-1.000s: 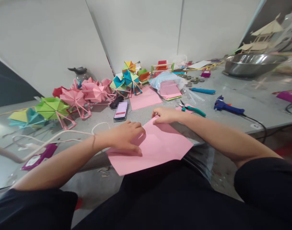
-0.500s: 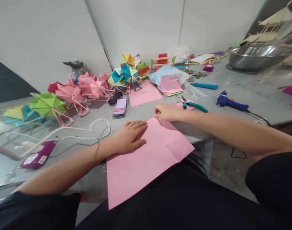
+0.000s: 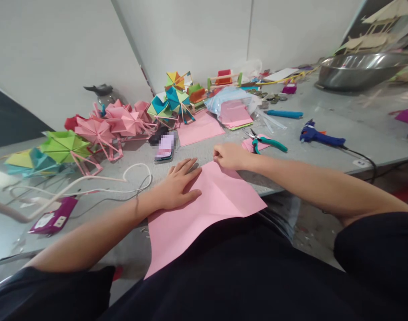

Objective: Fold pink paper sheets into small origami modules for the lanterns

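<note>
Pink paper sheet (image 3: 212, 205): corner pointing from me, longest near-left to far-right.
Left hand (image 3: 176, 189): splayed flat atop.
Right hand (image 3: 231, 156): curled, hold unclear.

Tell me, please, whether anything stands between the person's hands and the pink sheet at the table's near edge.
Nothing visible does: the left hand lies spread on the pink sheet, and the right hand is at its far corner. The phone and teal-handled pliers lie beyond, off this sheet.

A blue glue gun (image 3: 324, 137) lies to the right of green-handled pliers (image 3: 274, 143), with a steel bowl (image 3: 351, 76) farther back.
</note>
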The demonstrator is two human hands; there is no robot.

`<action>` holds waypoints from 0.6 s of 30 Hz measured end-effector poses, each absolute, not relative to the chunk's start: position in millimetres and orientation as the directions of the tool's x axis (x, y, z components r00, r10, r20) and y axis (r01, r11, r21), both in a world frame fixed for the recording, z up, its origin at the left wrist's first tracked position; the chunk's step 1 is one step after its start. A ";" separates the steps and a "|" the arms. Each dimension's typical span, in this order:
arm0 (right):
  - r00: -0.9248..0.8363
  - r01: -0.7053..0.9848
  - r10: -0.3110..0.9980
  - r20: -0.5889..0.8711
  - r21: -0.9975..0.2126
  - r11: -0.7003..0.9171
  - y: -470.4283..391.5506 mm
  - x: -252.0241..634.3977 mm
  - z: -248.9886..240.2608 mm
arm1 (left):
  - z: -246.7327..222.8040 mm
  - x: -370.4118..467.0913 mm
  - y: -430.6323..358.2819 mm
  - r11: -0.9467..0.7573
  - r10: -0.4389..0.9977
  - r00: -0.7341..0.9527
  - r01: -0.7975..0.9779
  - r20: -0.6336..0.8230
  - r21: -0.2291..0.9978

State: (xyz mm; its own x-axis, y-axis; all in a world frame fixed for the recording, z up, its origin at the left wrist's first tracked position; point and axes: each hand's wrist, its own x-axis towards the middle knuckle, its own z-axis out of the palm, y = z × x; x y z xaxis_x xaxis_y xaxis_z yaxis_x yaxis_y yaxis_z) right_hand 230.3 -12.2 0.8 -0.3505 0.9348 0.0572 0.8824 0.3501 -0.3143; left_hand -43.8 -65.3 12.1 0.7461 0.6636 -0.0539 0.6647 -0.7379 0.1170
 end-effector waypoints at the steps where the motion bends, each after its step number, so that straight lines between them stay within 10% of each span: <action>1: -0.354 0.881 0.933 0.060 -0.314 0.355 -12.0 230.7 -0.4 | 11.3 -44.6 -64.6 -0.739 0.662 0.748 0.663 -0.053 0.122; 18: -0.262 0.888 0.954 0.144 -0.351 0.297 -21.6 230.1 5.2 | 10.9 -43.6 -41.0 -0.739 0.674 0.735 0.669 0.071 0.085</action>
